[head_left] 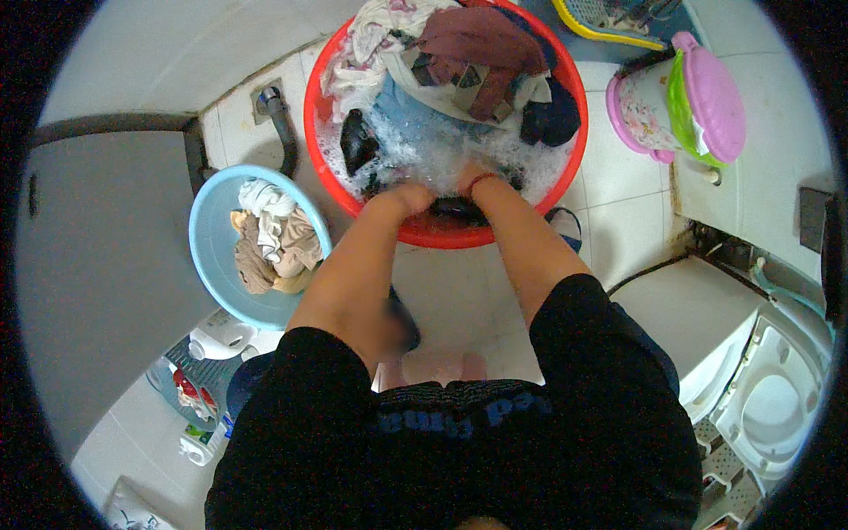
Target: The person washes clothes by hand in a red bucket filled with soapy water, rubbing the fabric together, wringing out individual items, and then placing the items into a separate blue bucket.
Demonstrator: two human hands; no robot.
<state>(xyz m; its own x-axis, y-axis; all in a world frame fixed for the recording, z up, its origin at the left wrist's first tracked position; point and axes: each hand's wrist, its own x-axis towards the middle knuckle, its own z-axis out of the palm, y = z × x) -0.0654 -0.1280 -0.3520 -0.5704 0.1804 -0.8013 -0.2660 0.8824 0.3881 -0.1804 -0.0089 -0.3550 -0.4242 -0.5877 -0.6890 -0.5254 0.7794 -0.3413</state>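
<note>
I am in the scrubbing step; my left hand [408, 198] and right hand [471, 181] both closed on a dark wet garment [455, 209] in suds at near edge of the big red plastic basin [311, 124]; next I think rub w/ firm grip, then lift it out.

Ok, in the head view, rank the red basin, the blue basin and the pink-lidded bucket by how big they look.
1. Red basin, clearly the widest.
2. Blue basin.
3. Pink-lidded bucket, though it lies on its side near the picture's rim, where fisheye bending makes its true size against the blue basin unsure.
</note>
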